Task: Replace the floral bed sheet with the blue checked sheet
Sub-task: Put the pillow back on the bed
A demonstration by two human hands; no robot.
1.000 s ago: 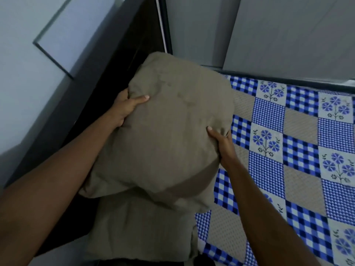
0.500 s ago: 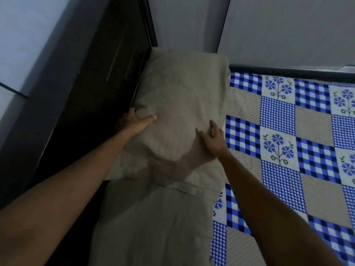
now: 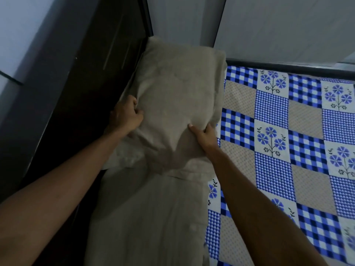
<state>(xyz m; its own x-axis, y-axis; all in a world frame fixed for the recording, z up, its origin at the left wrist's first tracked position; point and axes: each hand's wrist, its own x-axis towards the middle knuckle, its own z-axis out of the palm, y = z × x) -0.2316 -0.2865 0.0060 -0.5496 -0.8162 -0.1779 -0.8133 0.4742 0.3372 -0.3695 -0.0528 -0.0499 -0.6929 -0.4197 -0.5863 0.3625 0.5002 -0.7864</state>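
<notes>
The blue checked sheet lies spread flat and smooth on my right, patched with blue flower squares and dotted beige squares.

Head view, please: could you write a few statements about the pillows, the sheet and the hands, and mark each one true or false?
1. The left hand and the right hand both grip the far beige pillow. True.
2. The blue checked sheet sits folded in a pile on top of that pillow. False: it lies spread over the bed, to the right of the pillows.
3. A second beige pillow lies nearer the person. True.
4. The pillows lie at the bed's right side, away from the dark headboard. False: they lie on the left, right beside it.
</notes>
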